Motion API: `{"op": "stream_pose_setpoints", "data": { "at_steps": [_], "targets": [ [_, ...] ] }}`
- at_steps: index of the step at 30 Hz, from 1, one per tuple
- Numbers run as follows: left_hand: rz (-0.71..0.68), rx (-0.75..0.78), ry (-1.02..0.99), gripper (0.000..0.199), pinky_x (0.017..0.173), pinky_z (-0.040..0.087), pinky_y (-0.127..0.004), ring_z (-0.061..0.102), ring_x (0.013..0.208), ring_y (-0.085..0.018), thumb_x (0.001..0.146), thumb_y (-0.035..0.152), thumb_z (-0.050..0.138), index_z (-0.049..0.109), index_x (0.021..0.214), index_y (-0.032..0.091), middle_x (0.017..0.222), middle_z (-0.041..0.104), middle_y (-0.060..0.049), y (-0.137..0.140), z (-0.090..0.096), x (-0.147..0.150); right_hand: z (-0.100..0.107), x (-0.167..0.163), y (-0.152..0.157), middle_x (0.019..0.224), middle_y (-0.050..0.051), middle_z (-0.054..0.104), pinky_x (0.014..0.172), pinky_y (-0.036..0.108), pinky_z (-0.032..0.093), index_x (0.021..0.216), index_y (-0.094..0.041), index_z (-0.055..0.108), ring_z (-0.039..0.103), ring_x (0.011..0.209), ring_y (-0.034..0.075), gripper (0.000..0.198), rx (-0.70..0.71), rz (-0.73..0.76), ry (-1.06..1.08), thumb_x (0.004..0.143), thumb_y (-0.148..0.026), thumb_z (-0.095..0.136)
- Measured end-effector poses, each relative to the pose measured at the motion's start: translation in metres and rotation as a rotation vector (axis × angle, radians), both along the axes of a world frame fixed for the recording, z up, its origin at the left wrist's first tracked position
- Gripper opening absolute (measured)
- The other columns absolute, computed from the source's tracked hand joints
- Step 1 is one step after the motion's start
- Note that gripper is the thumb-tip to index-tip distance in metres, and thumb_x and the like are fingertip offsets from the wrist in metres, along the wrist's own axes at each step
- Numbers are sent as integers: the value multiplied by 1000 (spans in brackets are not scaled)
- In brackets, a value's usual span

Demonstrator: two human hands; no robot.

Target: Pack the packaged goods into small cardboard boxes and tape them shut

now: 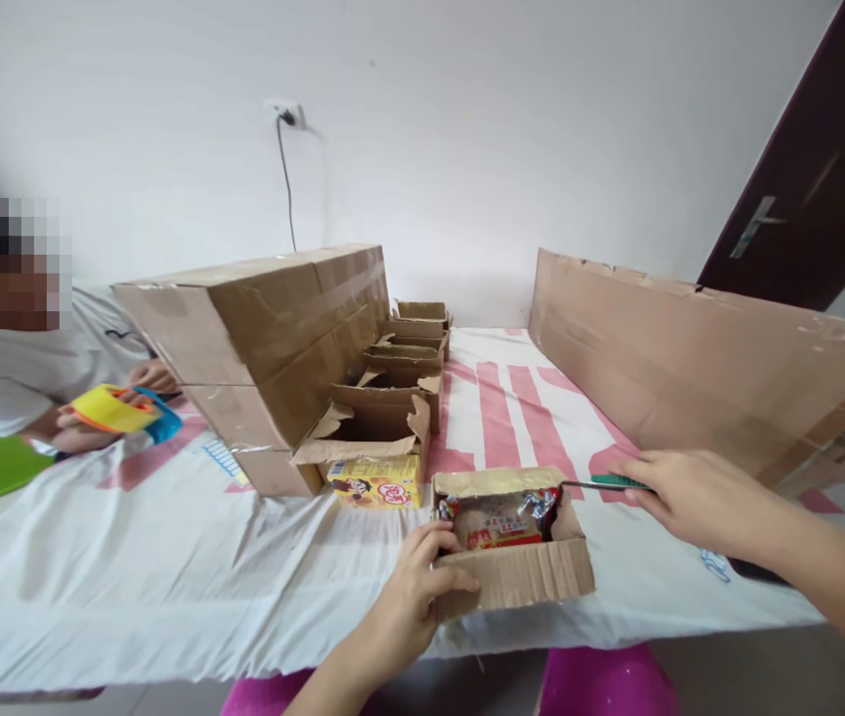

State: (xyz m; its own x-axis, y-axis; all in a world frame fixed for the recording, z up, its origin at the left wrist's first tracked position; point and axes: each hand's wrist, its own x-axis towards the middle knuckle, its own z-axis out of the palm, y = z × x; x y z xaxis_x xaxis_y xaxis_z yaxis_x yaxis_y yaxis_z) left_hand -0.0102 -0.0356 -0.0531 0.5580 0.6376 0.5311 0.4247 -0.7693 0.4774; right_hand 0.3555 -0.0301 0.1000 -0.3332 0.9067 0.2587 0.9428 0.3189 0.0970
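My left hand [422, 577] grips the left side of a small open cardboard box [516, 577], with fingers over the rim and the thumb on the front wall. Inside it lies a shiny plastic snack packet [501, 522] with red print. My right hand [691, 497] is closed on a thin dark tool with a green handle [620, 482]; its kind is unclear. The tool's narrow end points left to the box's back right corner; whether they touch, I cannot tell. A yellow printed carton [378, 482] stands just left of the box.
A row of open cardboard boxes [374, 423] runs back beside a tall cardboard stack [265, 348]. A long cardboard panel [691, 358] stands at the right. At the far left a person [5, 368] handles a yellow and blue item [124, 410]. A white and pink cloth [303, 597] covers the table.
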Motion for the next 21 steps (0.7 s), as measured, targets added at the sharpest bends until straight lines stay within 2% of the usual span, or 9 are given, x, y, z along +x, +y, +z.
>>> {"op": "stream_pose_setpoints", "data": {
  "at_steps": [2, 4, 9, 12, 16, 21],
  "targets": [
    [8, 40, 11, 45, 99, 47, -48, 42, 129, -27, 85, 2, 46, 66, 112, 31, 121, 54, -9, -3, -2, -5, -20, 7, 1, 91, 3, 74, 60, 32, 43, 106, -31, 68, 69, 75, 24, 27, -108, -66, -21, 90, -33, 47],
    [20, 76, -1, 51, 101, 46, -47, 40, 132, -26, 85, -1, 39, 61, 120, 29, 128, 53, -10, -4, -5, -10, -49, 17, 3, 94, 8, 74, 63, 36, 45, 108, -26, 67, 70, 80, 29, 33, -176, -171, -2, 92, -35, 40],
    [-2, 48, -69, 43, 104, 45, -43, 43, 132, -24, 91, 4, 39, 55, 125, 25, 127, 58, -12, -4, -6, -14, -132, 27, 2, 115, 16, 68, 80, 39, 48, 124, -16, 59, 67, 100, 31, 42, -330, -261, 145, 93, -32, 34],
    [-22, 6, -134, 39, 105, 44, -42, 46, 129, -23, 94, 8, 38, 56, 124, 25, 125, 60, -11, -4, -3, -13, -168, 25, -3, 117, 18, 65, 86, 39, 47, 127, -13, 56, 65, 106, 31, 44, -411, -300, 186, 93, -30, 34],
    [-35, -68, -216, 34, 107, 41, -43, 47, 128, -24, 97, 16, 37, 55, 125, 24, 122, 62, -10, -6, 2, -13, -192, 25, -6, 117, 18, 64, 86, 38, 47, 130, -13, 55, 64, 106, 31, 45, -452, -306, 185, 90, -28, 40],
    [-33, -127, -232, 32, 107, 39, -48, 45, 128, -27, 99, 32, 36, 60, 118, 22, 122, 60, -12, -8, 2, -14, -207, 32, -4, 113, 17, 65, 86, 37, 47, 129, -12, 56, 65, 104, 29, 46, -489, -279, 187, 85, -23, 48]
  ]
}}
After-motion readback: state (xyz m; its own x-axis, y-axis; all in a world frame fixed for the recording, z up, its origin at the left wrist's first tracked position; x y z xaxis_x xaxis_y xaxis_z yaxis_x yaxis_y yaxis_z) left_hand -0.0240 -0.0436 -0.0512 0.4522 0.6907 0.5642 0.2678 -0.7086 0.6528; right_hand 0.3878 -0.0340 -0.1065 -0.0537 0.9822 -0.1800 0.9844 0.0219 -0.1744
